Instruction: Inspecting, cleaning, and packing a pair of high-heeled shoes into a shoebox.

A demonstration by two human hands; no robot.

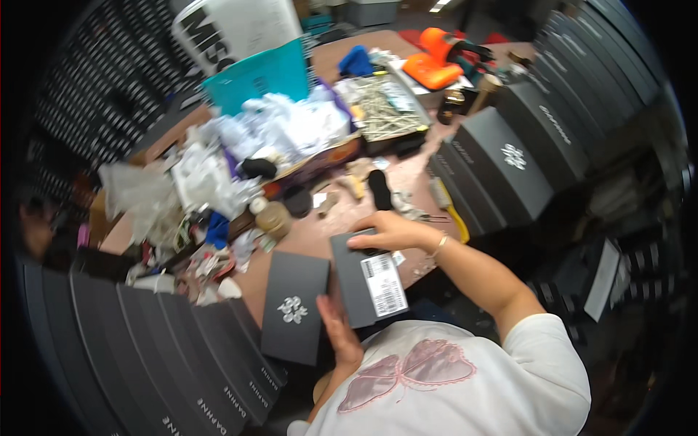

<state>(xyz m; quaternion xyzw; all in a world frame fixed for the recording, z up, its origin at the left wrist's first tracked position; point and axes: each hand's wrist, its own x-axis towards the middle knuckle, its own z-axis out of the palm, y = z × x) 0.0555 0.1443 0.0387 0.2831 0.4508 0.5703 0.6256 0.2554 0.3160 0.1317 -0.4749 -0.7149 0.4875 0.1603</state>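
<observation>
- Hands apart — right hand (389, 231) closed on the far edge of the labelled box (350, 291), left hand (342, 336) against the right side of the flower-marked box (292, 338); cannot tell whether its fingers curl beneath.
- Both dark boxes are side by side at the near side of the table (353, 211), the flower-marked one left.
- Step in hand looks like handling the pair — perhaps lining them up.
- Next move seems to call for a steady hold on each.
</observation>
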